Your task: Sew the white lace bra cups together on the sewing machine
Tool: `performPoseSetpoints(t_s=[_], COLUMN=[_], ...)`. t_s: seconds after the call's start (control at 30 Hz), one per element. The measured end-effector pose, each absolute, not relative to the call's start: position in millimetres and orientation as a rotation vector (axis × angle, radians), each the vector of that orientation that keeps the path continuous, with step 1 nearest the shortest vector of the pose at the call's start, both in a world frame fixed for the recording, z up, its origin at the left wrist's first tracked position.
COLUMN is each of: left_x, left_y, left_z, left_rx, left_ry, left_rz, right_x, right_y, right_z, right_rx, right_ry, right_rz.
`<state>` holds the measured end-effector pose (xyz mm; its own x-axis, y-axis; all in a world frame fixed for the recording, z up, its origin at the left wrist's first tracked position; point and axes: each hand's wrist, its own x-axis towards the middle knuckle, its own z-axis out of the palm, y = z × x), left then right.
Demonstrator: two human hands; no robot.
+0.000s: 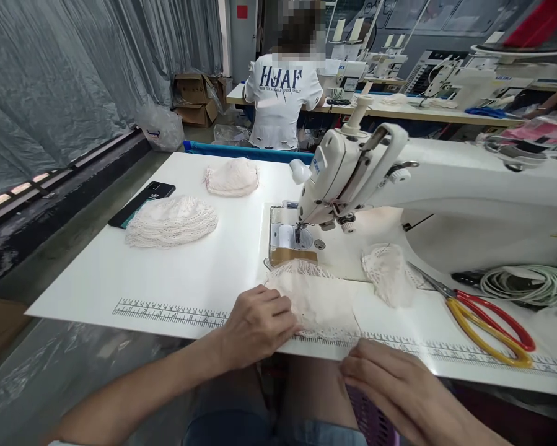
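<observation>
A cream lace-edged fabric piece lies flat at the table's front edge, just before the sewing machine's needle plate. My left hand is closed, its fingers curled on the left side of that piece. At the lower right corner of the fabric, my right hand hangs over the table edge with its fingers pressed together; what they hold, if anything, is hidden. Beneath the machine's head, the presser foot stands apart from the fabric. Another crumpled lace piece rests to the right.
Scissors with red and yellow handles lie at the right. A stack of lace pieces partly covers a phone at the left; another fabric bundle sits behind. A printed ruler runs along the front edge. A co-worker sits ahead.
</observation>
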<state>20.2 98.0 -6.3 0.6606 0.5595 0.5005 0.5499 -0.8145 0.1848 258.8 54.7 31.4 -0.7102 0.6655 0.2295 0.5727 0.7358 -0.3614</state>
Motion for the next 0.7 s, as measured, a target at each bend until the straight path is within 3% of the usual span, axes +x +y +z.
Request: performPoseSetpoints(t_s=[0.07,0.37,0.7], left_x=[20,22,19], left_y=[99,100,100], left_z=[-6,-7,-12], left_rx=[2.796,2.785,2.782], left_ry=[0.98,0.999,0.988], left_rz=[0.878,0.974,0.967], right_x=[245,217,300], right_y=[53,69,23], right_z=[24,6,-4], right_rx=[-0.934,-0.766,-0.961], right_ry=[-2.595,-2.624,-2.446], right_rz=[0.376,-0.265,0.122])
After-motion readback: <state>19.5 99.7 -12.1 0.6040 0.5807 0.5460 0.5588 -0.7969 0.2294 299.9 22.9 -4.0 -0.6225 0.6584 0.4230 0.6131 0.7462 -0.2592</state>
